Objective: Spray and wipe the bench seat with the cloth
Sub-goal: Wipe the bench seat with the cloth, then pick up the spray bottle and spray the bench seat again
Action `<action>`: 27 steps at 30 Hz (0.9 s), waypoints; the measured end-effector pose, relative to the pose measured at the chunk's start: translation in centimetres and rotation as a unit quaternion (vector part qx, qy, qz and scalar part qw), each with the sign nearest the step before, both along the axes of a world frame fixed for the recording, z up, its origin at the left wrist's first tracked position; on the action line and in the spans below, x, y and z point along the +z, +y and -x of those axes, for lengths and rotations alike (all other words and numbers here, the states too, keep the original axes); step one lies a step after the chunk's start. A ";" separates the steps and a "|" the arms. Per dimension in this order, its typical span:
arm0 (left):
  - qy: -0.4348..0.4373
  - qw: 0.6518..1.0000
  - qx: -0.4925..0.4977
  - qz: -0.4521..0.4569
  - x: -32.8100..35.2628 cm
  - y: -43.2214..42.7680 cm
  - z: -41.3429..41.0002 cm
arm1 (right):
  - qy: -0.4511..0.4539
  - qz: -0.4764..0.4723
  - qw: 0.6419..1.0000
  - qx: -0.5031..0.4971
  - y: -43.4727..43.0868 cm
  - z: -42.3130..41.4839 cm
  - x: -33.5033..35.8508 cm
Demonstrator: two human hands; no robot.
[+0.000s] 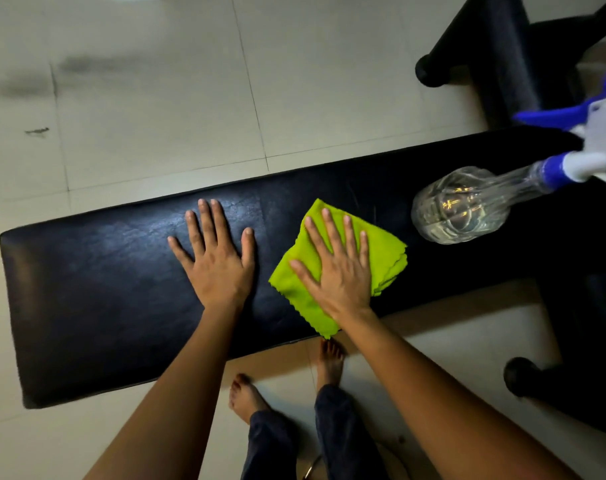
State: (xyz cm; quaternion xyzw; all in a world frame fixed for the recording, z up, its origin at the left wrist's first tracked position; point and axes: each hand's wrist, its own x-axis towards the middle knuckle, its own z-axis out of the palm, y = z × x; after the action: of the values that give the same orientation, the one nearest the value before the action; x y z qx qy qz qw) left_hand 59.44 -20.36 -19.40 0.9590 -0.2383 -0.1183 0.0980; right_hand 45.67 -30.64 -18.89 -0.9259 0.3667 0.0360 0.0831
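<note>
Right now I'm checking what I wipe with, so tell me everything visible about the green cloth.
The green cloth is bright lime, soft-looking fabric with zigzag edges, folded into layers. It lies flat on the black bench seat, one corner at the near edge. The right hand presses on it, fingers spread. The spray bottle stands apart.

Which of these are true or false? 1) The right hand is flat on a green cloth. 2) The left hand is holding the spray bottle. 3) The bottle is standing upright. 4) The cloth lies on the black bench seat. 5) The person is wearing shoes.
1) True: the right hand presses flat on the green cloth.
2) False: the left hand rests open on the bare bench seat, apart from the spray bottle.
3) False: the bottle lies on its side on the seat.
4) True.
5) False: the feet on the tiled floor are bare.
</note>
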 end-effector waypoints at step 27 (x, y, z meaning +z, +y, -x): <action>0.333 0.845 -0.126 0.400 15.9 -22.3 15.7 | 0.068 -0.141 0.984 -0.088 -18.4 21.6 7.9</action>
State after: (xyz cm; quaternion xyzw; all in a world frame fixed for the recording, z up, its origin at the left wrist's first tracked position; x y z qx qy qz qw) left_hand 43.69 -42.66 -3.50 0.7013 -0.3370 -0.3360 0.5308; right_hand 24.10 -49.06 -10.98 -0.8645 0.4426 0.1431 0.1906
